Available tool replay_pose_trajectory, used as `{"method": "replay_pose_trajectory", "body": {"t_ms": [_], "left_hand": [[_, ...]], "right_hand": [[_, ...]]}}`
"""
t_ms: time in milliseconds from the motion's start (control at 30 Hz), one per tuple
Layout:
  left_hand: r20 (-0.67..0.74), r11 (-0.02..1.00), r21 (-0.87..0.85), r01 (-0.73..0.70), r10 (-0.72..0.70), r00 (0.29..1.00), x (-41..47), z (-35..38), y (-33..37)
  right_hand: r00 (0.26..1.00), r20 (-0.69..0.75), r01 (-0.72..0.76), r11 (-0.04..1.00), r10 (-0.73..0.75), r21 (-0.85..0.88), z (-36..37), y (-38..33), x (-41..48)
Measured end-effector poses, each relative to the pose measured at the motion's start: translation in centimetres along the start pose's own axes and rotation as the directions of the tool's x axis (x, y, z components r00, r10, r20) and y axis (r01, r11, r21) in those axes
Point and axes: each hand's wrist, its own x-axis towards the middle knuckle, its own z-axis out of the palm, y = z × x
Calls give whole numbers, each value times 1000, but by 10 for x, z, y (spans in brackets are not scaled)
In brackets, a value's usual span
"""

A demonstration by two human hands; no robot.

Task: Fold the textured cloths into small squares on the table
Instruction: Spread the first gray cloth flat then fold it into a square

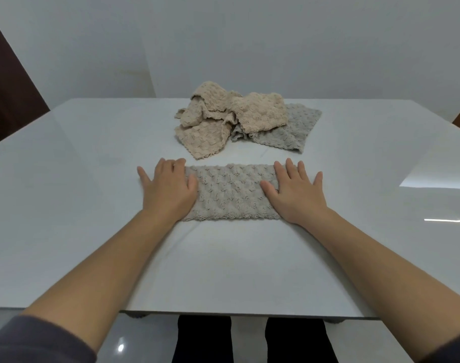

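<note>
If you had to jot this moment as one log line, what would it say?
step: flattening folded grey cloth | left hand flat on its left end | right hand flat on its right end | pile of cloths behind, unfolded

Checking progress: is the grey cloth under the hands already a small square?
No, the grey cloth is a long rectangle.

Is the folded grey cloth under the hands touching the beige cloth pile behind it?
Apart. The head view shows a bare strip of table between the folded grey cloth and the beige cloth pile.
</note>
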Motion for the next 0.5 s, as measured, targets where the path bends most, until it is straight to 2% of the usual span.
{"method": "replay_pose_trajectory", "body": {"t_ms": [167, 233, 367, 500], "left_hand": [[14, 1000, -7, -9, 10, 1000, 0, 2, -3], [15, 1000, -16, -13, 14, 1000, 1, 3, -3], [18, 999, -25, -25, 25, 1000, 1, 4, -4], [54, 1000, -23, 3, -2, 999, 2, 5, -5]], "right_hand": [[999, 40, -24, 999, 26, -41, -8, -4, 1], [1000, 11, -15, 999, 16, -37, -19, -14, 5], [973, -194, 128, 992, -123, 16, -28, -68, 12], [948, -222, 254, 964, -230, 85, -2, -112, 11]]}}
